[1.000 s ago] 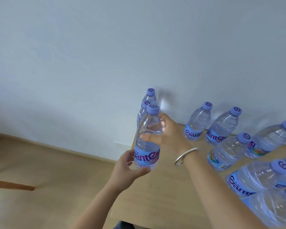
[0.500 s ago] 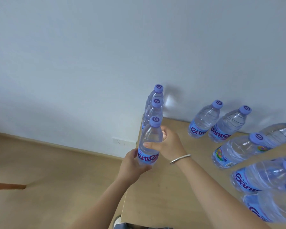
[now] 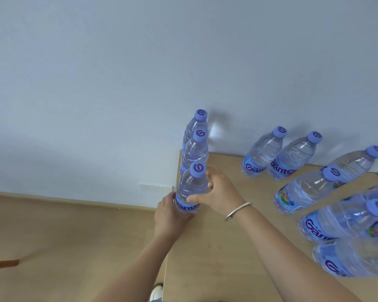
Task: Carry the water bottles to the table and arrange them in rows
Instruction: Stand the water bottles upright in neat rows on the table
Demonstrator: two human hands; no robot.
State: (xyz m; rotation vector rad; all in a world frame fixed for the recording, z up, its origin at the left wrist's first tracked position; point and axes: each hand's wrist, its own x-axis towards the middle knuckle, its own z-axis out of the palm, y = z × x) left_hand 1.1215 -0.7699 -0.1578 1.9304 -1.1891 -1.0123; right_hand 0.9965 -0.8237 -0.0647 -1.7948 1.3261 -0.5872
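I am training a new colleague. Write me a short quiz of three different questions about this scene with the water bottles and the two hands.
1. True or false: the bottle that both hands hold has its cap off.
2. Which hand wears the silver bracelet? A) left B) right C) neither
3. Fill in: the held bottle stands at the table's ______ edge, in line with two bottles behind it.

Key
1. False: the purple cap is on.
2. B: the right hand; the left hand grips the bottle low, at the label.
3. left
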